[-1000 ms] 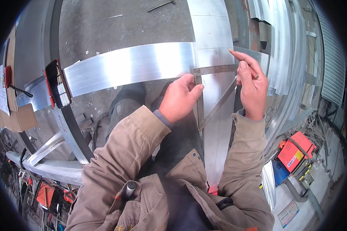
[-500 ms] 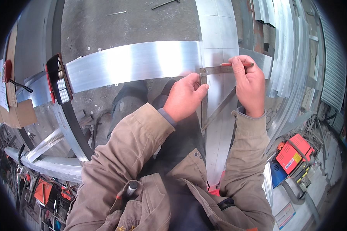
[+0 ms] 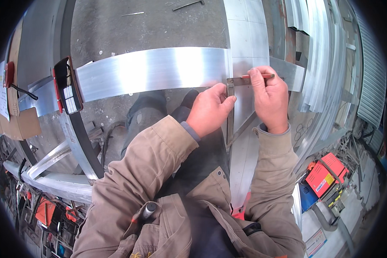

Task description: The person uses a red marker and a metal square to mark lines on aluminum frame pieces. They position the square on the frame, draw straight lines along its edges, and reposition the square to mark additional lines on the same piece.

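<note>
A long pale metal bar [image 3: 248, 38] with thin cross lines on its face runs away from me. Against its left edge rests a triangular metal square [image 3: 230, 129] with a diagonal brace, its short arm lying across the bar. My left hand [image 3: 211, 109] pinches the square near its corner, thumb and fingers closed. In my right hand [image 3: 271, 103] a red pencil [image 3: 267, 76] is held nearly level, its point toward the left above the square's short arm. The pencil tip seems close to the bar; contact is unclear.
A shiny wide metal strip [image 3: 155, 69] crosses to the left of the bar. A dark red-edged case [image 3: 67, 86] stands on its left end, near a cardboard box [image 3: 26, 124]. Pale metal lengths [image 3: 322, 56] are stacked at right, above a red machine [image 3: 327, 174].
My right hand and the pencil have moved left along the square's short arm. The left hand stays on the square; the whole view has shifted slightly.
</note>
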The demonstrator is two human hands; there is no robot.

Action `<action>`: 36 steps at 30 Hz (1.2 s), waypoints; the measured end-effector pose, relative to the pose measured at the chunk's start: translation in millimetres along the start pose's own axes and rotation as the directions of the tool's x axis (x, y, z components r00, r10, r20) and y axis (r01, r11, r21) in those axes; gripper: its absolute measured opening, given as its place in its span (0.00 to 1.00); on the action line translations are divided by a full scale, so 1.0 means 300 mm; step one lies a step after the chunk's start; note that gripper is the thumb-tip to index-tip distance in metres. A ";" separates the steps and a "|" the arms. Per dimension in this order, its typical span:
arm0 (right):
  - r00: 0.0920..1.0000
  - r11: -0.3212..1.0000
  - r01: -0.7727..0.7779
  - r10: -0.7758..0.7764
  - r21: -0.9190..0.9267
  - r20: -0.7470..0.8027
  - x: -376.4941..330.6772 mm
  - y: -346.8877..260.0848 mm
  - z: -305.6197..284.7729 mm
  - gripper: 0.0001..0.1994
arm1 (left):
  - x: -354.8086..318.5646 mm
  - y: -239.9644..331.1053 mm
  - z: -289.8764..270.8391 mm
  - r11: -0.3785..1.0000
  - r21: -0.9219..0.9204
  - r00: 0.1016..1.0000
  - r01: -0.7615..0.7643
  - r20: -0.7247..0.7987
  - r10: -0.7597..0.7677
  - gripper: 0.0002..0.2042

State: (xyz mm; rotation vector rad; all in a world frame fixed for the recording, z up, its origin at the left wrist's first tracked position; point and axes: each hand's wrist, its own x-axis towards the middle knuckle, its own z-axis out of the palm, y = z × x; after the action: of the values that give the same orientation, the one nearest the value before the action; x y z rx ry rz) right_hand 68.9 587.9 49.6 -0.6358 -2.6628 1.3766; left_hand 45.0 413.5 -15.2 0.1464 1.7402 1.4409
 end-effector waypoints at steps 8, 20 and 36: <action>0.999 0.998 0.033 -0.035 0.053 0.040 0.004 0.004 0.035 0.10 | 0.009 -0.026 0.010 1.000 0.003 1.000 -0.005 -0.019 0.005 0.15; 1.000 0.994 0.005 -0.008 -0.108 -0.027 0.029 0.027 -0.045 0.11 | 0.005 -0.021 0.010 1.000 -0.016 1.000 -0.014 -0.016 0.013 0.14; 0.875 0.986 -0.147 0.167 0.079 -0.454 -0.047 0.237 -0.255 0.15 | 0.011 -0.057 0.015 0.997 -0.035 0.998 -0.063 -0.013 0.063 0.14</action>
State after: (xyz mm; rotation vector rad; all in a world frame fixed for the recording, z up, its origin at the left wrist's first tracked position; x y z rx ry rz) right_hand 124.4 677.3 40.2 -1.0459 -2.2382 1.1310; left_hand 52.8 413.0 -31.5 0.1756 1.7323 1.5202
